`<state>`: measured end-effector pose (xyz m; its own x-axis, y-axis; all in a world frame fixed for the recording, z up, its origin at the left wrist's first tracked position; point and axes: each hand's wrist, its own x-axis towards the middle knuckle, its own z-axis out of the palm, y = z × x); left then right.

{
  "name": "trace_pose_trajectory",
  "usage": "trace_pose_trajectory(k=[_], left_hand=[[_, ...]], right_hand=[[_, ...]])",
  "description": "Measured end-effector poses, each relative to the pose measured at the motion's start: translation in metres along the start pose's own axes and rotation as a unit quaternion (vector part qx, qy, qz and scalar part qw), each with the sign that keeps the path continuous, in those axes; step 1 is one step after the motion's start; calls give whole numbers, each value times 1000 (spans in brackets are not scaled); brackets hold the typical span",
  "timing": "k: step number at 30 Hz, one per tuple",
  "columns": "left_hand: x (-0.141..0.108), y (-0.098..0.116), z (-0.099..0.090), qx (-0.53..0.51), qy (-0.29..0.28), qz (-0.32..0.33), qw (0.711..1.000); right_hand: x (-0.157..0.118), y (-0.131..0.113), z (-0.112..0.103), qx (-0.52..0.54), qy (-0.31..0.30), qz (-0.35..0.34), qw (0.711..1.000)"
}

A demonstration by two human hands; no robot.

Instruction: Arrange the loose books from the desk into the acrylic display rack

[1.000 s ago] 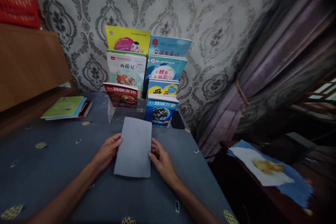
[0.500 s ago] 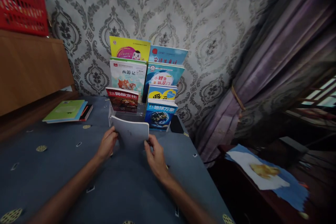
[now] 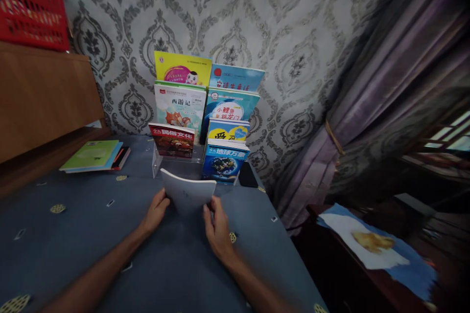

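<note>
The left hand (image 3: 156, 212) and right hand (image 3: 217, 227) hold a thin grey-blue booklet (image 3: 188, 195) between them — each pinching a side edge between thumb and fingers. The booklet is tilted and slightly curved above the counter (image 3: 176, 269), just in front of a clear stand (image 3: 157, 164).

The stand bears tiered books, among them a red book (image 3: 172, 142) at the left front and a blue globe book (image 3: 223, 162) at the right front. A dark phone-like slab (image 3: 248, 175) lies just beside the globe book. Farther left — near the wooden cabinet (image 3: 44, 98) — a green book (image 3: 90, 154) tops a small pile.
</note>
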<state>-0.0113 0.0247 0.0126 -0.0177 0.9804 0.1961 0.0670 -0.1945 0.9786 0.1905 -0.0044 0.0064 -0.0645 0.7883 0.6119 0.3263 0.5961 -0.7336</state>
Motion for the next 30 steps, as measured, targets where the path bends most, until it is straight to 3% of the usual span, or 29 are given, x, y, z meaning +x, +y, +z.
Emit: trace_pose_trajectory(k=[13,19,25,30], left_hand=[[-7,-6,-5,23,12,1,1000],[-9,5,-10,34,-55,29,997],[-7,-8,-18,14,-39,48,998],[-7,-6,-19,15,-58,37,998]], right_hand=[[-6,-3,-1,-3,-15,8,1000],[-12,-4,-1,-22,-25,-16,999],[-26,4,12,-12,-16,-13,1000],[-36,12,21,-15,-14,36,999]])
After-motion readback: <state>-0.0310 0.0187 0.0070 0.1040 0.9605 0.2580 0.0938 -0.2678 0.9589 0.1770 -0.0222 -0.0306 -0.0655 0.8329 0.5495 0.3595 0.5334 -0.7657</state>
